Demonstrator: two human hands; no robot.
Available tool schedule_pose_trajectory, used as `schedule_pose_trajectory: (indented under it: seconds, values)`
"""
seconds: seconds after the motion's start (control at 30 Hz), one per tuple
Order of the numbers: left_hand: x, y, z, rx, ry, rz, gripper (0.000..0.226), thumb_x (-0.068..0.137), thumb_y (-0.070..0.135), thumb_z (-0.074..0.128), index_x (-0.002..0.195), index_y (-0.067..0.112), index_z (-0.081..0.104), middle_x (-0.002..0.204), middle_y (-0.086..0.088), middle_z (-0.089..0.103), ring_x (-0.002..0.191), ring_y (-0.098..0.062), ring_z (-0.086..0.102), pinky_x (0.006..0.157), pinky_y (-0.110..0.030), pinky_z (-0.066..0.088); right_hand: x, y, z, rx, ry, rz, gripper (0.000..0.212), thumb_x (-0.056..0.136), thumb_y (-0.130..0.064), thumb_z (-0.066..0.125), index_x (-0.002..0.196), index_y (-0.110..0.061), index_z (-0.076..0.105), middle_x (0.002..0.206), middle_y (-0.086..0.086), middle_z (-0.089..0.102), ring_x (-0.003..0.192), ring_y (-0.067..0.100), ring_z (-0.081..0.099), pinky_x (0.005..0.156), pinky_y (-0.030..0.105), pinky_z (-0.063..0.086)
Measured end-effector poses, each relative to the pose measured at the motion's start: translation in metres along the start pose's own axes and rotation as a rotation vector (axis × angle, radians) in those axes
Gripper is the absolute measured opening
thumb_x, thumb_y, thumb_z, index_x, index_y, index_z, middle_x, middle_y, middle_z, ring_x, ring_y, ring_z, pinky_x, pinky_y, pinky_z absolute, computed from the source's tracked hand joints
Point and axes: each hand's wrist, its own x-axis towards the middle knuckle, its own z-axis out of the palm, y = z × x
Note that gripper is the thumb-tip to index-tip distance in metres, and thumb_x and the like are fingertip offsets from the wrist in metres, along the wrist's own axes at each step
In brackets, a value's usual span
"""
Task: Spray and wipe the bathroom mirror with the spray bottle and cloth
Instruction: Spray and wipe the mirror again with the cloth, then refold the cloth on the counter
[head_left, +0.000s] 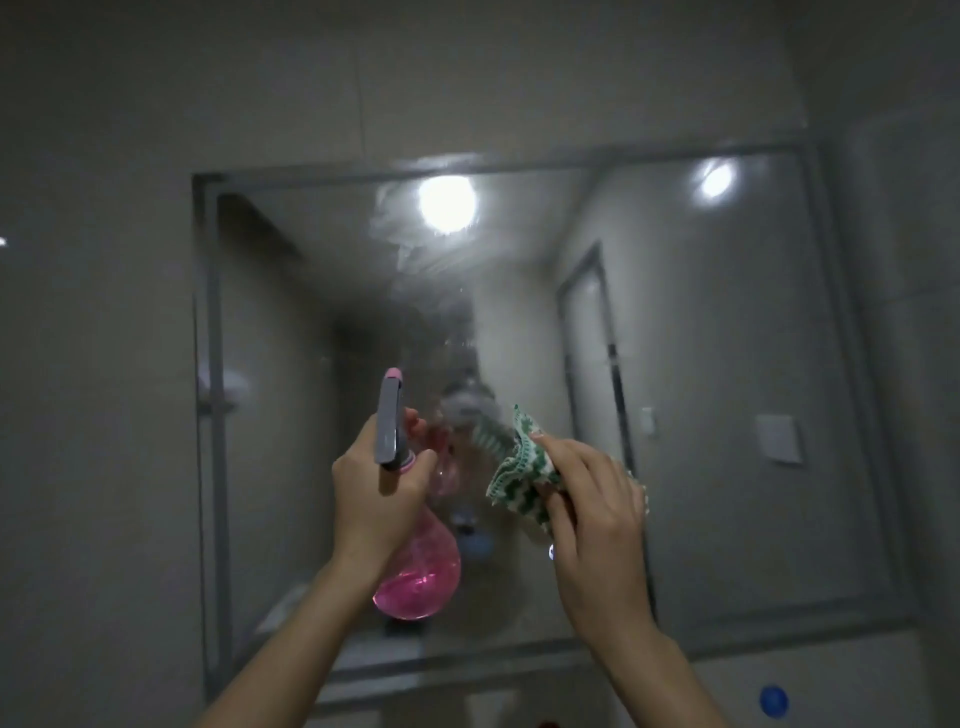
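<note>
The bathroom mirror (701, 338) hangs on the wall in front of me, with a misty wet patch in its upper middle. My left hand (376, 493) grips the neck of a pink spray bottle (421, 577) with a grey trigger head, nozzle pointing up at the glass. My right hand (597, 519) holds a crumpled green-and-white patterned cloth (522, 470) just right of the bottle, close to the mirror surface. Both forearms reach up from the bottom of the view.
Grey tiled wall (104, 364) surrounds the mirror. The glass reflects two ceiling lights (447, 202), a door and a wall switch. A small blue object (773, 700) sits low on the right below the mirror frame.
</note>
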Motion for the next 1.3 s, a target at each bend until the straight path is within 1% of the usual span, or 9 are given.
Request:
schedule_pose_trajectory:
  seconds: [0.1, 0.2, 0.27, 0.37, 0.47, 0.67, 0.87, 1.13, 1.3]
  values:
    - [-0.04, -0.035, -0.023, 0.066, -0.045, -0.104, 0.027, 0.065, 0.021, 0.06, 0.089, 0.01, 0.064, 0.081, -0.016, 0.067, 0.073, -0.029, 0.061, 0.07, -0.042, 0.051, -0.028, -0.004, 0.011, 0.045, -0.085, 0.04, 0.045, 0.08, -0.016, 0.041, 0.122, -0.022, 0.055, 0.109, 0.001, 0.062, 0.1, 0.012, 0.047, 0.086, 0.032, 0.033]
    - [-0.093, -0.059, -0.053, 0.167, -0.073, -0.208, 0.016, 0.066, 0.016, 0.06, 0.08, 0.008, 0.059, 0.056, 0.006, 0.055, 0.053, -0.005, 0.052, 0.053, -0.013, 0.04, -0.06, -0.015, 0.029, 0.117, -0.198, 0.099, 0.044, 0.082, -0.018, 0.041, 0.121, -0.017, 0.06, 0.109, 0.003, 0.062, 0.1, 0.013, 0.047, 0.085, 0.034, 0.032]
    - [-0.126, -0.073, -0.074, 0.227, -0.074, -0.298, 0.008, 0.071, 0.007, 0.063, 0.073, 0.008, 0.056, 0.048, 0.009, 0.049, 0.046, 0.002, 0.045, 0.047, -0.009, 0.031, -0.083, -0.028, 0.046, 0.165, -0.278, 0.133, 0.042, 0.084, -0.02, 0.042, 0.122, -0.015, 0.061, 0.109, 0.003, 0.062, 0.099, 0.014, 0.047, 0.084, 0.034, 0.031]
    - [-0.17, -0.095, -0.112, 0.336, -0.031, -0.445, 0.034, 0.074, -0.006, 0.065, 0.06, 0.016, 0.043, 0.042, 0.013, 0.045, 0.042, 0.0, 0.041, 0.045, -0.009, 0.029, -0.123, -0.054, 0.072, 0.236, -0.378, 0.146, 0.041, 0.085, -0.021, 0.043, 0.122, -0.015, 0.061, 0.108, 0.005, 0.062, 0.099, 0.014, 0.045, 0.082, 0.031, 0.028]
    - [-0.208, -0.105, -0.152, 0.434, -0.026, -0.517, 0.012, 0.071, 0.005, 0.066, 0.076, 0.012, 0.057, 0.045, 0.014, 0.046, 0.044, 0.004, 0.044, 0.047, -0.007, 0.031, -0.165, -0.087, 0.092, 0.325, -0.476, 0.176, 0.041, 0.087, -0.023, 0.042, 0.122, -0.014, 0.061, 0.109, 0.007, 0.062, 0.1, 0.014, 0.044, 0.081, 0.03, 0.026]
    - [-0.281, -0.13, -0.245, 0.561, -0.064, -0.603, 0.04, 0.075, 0.001, 0.07, 0.085, 0.036, 0.052, 0.054, 0.01, 0.045, 0.049, -0.001, 0.047, 0.05, -0.007, 0.033, -0.27, -0.158, 0.114, 0.396, -0.688, 0.22, 0.04, 0.086, -0.022, 0.043, 0.118, -0.01, 0.064, 0.101, 0.009, 0.065, 0.09, 0.019, 0.049, 0.077, 0.031, 0.03]
    - [-0.339, -0.188, -0.316, 0.493, -0.252, -0.693, 0.039, 0.081, 0.032, 0.058, 0.112, 0.007, 0.058, 0.07, 0.01, 0.059, 0.052, 0.007, 0.049, 0.056, -0.004, 0.035, -0.372, -0.216, 0.134, 0.37, -0.838, 0.355, 0.037, 0.09, -0.02, 0.041, 0.126, -0.026, 0.047, 0.111, 0.005, 0.062, 0.102, 0.016, 0.049, 0.084, 0.031, 0.033]
    - [-0.363, -0.244, -0.357, 0.34, -0.353, -0.772, 0.042, 0.078, 0.022, 0.062, 0.117, 0.004, 0.057, 0.067, 0.018, 0.046, 0.055, 0.01, 0.051, 0.058, 0.0, 0.034, -0.415, -0.261, 0.152, 0.165, -0.842, 0.488, 0.038, 0.089, -0.016, 0.039, 0.122, -0.015, 0.058, 0.109, 0.008, 0.064, 0.098, 0.02, 0.053, 0.084, 0.038, 0.04]
    - [-0.353, -0.263, -0.35, 0.252, -0.362, -0.77, 0.04, 0.075, 0.019, 0.061, 0.113, 0.006, 0.059, 0.068, -0.01, 0.057, 0.061, 0.012, 0.052, 0.06, -0.001, 0.034, -0.411, -0.255, 0.158, 0.082, -0.842, 0.619, 0.04, 0.094, -0.03, 0.034, 0.125, -0.02, 0.057, 0.114, 0.003, 0.06, 0.103, 0.012, 0.044, 0.087, 0.029, 0.028]
